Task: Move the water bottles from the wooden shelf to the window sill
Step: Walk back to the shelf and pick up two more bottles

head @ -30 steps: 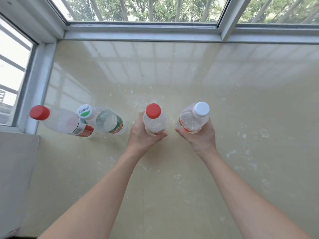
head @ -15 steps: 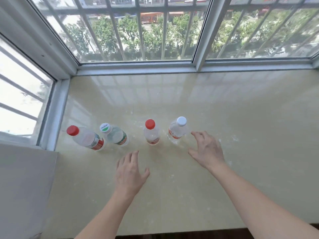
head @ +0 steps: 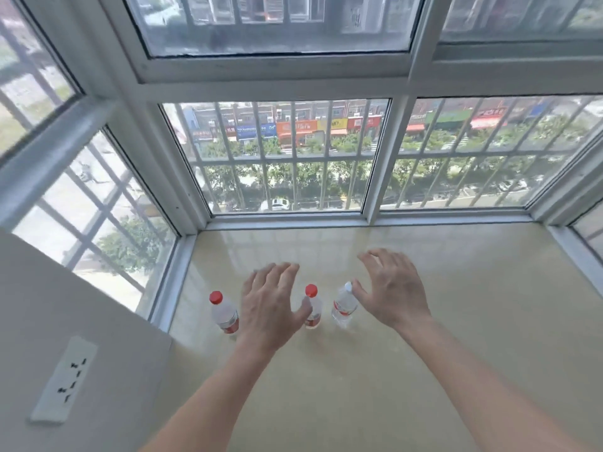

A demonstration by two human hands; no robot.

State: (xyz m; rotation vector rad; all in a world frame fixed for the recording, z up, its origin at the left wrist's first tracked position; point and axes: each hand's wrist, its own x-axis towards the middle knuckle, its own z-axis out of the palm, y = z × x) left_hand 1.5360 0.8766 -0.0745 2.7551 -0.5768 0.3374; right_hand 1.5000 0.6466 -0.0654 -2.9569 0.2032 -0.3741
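Observation:
Three clear water bottles show upright in a row on the beige window sill [head: 473, 321]: a red-capped bottle [head: 224, 313] at the left, a second red-capped bottle [head: 314, 313] in the middle, and a white-capped bottle [head: 343, 306] to its right. My left hand [head: 270, 308] floats open, fingers spread, between the two red-capped bottles and hides whatever stands behind it. My right hand [head: 390, 291] is open too, just right of the white-capped bottle. Neither hand holds anything. The wooden shelf is out of view.
White window frames [head: 375, 220] and barred glass close the sill at the back and both sides. A white wall [head: 81, 321] with a power socket [head: 65, 380] juts in at the lower left.
Both hands let go of the middle red-capped and white-capped bottles and drew back, fingers spread. The view has tilted up and pulled away, and the green-and-white-capped bottle is now hidden behind my left hand.

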